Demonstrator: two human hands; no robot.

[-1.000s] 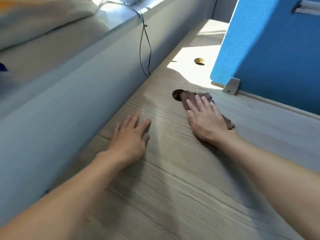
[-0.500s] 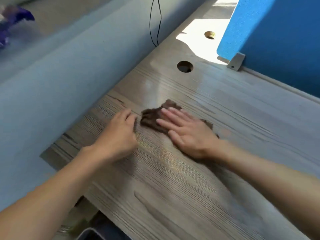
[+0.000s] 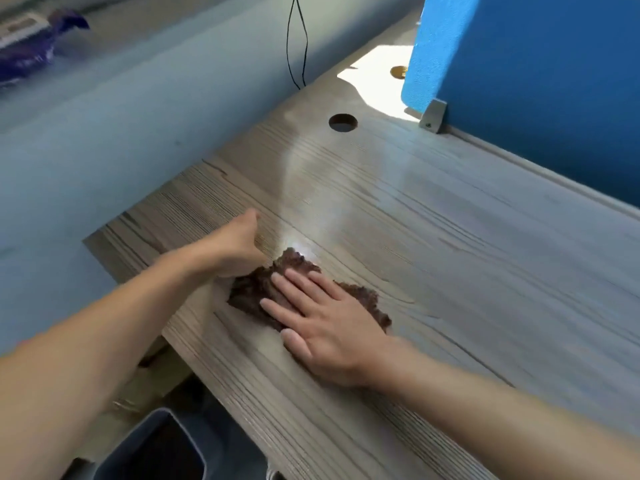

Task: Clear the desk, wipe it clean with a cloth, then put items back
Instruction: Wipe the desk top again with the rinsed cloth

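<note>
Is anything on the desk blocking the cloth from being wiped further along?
Nothing visible does. The right hand presses the brown cloth flat on the desk, which lies bare ahead; only the left hand rests beside the cloth.

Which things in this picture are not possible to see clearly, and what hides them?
Head view:
- Cloth: its middle lies under the right hand.
- Left hand: fingers curled out of sight, its grip unclear.
- Purple object at top left: blurred and cut off.
- Bin below the desk: cut by the bottom edge.

Brown crumpled cloth flat on my wood-grain counter near its left front corner, partly under my spread fingers, counter bare, glossy, pale streaked grey-brown
</note>
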